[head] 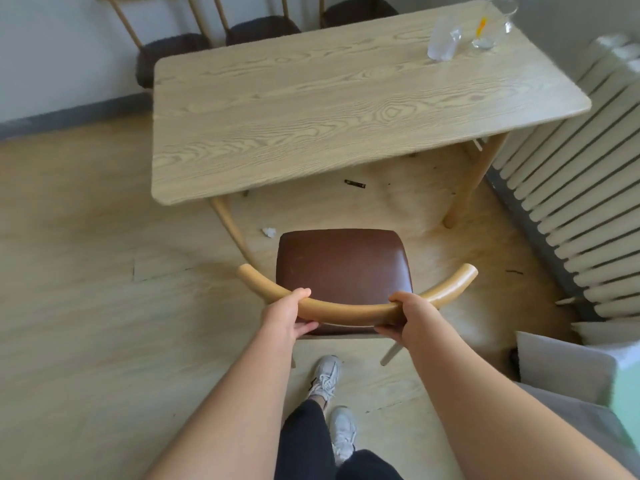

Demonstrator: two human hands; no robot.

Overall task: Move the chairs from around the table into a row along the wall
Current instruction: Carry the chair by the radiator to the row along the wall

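Both my left hand (289, 315) and right hand (410, 317) wrap fingers (304, 329) around the brown-cushioned wooden chair's (343, 268) curved backrest at lower centre; it looks rigid, liftable.

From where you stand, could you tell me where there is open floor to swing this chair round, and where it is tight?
Open floor lies left of the table and the held chair, out to the wall. It is tight on the right, where the radiator runs close. Three chairs crowd the table's far side.
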